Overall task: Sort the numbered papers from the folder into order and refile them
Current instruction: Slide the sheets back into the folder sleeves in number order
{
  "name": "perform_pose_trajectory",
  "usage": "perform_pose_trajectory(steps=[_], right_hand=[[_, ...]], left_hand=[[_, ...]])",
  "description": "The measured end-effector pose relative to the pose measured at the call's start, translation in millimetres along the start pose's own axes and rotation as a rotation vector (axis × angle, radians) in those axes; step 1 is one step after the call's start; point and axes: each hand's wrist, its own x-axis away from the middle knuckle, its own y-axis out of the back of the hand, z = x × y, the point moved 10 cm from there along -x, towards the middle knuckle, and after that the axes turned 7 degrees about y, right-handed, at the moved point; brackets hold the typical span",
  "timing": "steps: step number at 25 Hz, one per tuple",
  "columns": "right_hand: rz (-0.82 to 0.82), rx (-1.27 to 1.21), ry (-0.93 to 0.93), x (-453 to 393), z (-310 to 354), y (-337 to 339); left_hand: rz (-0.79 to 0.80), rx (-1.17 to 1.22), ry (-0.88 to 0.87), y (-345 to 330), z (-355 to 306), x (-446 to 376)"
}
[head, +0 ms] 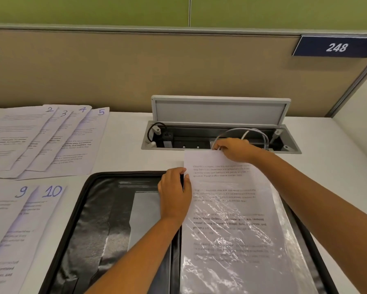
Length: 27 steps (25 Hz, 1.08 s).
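Note:
A black zip folder [89, 219] lies open on the white desk in front of me. On its right half a printed sheet [216, 172] sits partly inside a clear plastic sleeve [252, 251], its top sticking out beyond the folder. My right hand [234, 150] pinches the sheet's top edge. My left hand [174, 195] grips the sleeve's upper left edge at the folder's spine. Papers numbered 2 to 5 [72, 141] lie fanned at the far left. Papers 9 and 10 [29, 219] lie fanned at the near left.
An open cable hatch [220, 136] with grey and black cords is sunk into the desk just behind my right hand, its lid standing upright. A tan partition with a blue sign reading 248 [335, 47] closes off the back of the desk.

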Motion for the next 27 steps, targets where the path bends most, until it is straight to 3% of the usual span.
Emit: perform_pose_trajectory(steps=[5,9,13,27], right_hand=[[0.226,-0.063,0.164,22.9,17.7,-20.2],[0.32,-0.075,0.198,33.5,23.2,-24.0],[0.334,-0.08,0.207,36.3,27.9,-27.7],[0.248,-0.382,-0.168,118.2,-65.0,-20.6]], left_hand=[[-0.002,0.023,0.002,0.3,1.6,1.1],[0.046,-0.006,-0.021,-2.7,-2.4,1.2],[0.113,-0.131,-0.167,-10.8,-15.6,6.1],[0.156,-0.3,-0.264,-22.6,-17.7,9.0]])
